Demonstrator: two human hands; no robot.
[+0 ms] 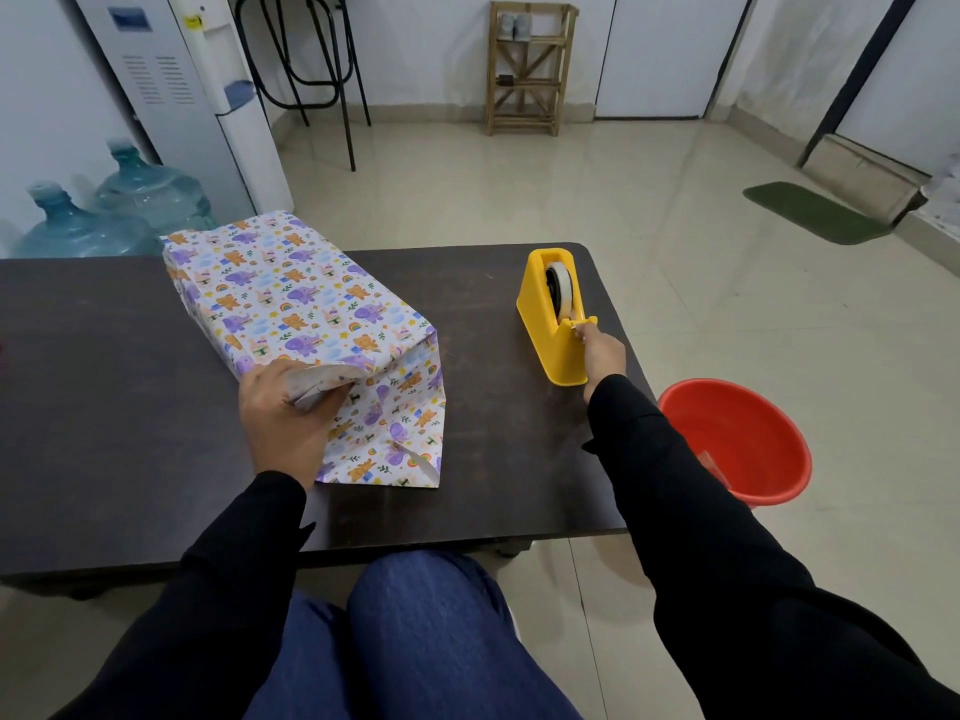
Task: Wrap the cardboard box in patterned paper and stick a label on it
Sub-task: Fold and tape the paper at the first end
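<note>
Two hands, left [283,407] gripping paper [291,298], right [602,350] pinching tape [562,291]

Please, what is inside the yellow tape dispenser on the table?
A roll of pale tape stands upright in the slot of the yellow tape dispenser. The yellow walls hide its lower part. The right hand pinches at the cutter end, apparently on the tape's free end.
</note>
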